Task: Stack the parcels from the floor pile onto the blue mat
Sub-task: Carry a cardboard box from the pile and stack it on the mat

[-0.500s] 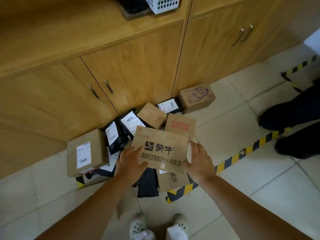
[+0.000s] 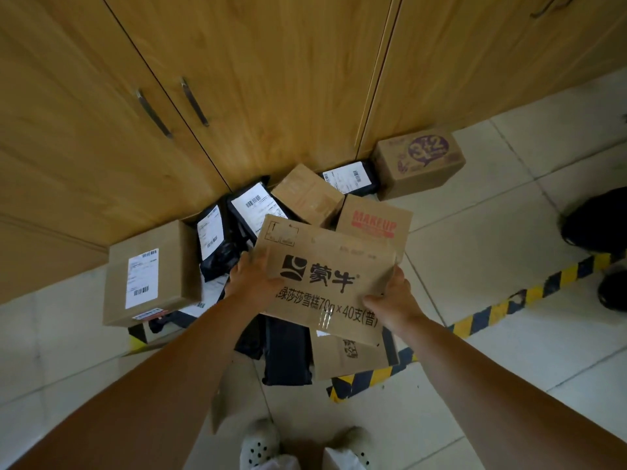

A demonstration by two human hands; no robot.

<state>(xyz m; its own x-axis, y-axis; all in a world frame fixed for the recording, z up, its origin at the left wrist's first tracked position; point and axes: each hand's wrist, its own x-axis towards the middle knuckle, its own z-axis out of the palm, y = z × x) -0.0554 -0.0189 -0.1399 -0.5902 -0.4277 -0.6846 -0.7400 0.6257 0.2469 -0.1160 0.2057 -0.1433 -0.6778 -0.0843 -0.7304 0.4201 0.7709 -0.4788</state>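
Before you: wooden cabinet doors with metal handles. Pale tiled floor carries black-and-yellow hazard tape. Dark shoes stand at far right; your white clogs at the bottom edge.

Six cardboard boxes show, from nine to one o'clock; at least four black mailer bags lie among them; two hands at centre; two white shoes at six.

left hand, right hand, both gripping, arms outstretched
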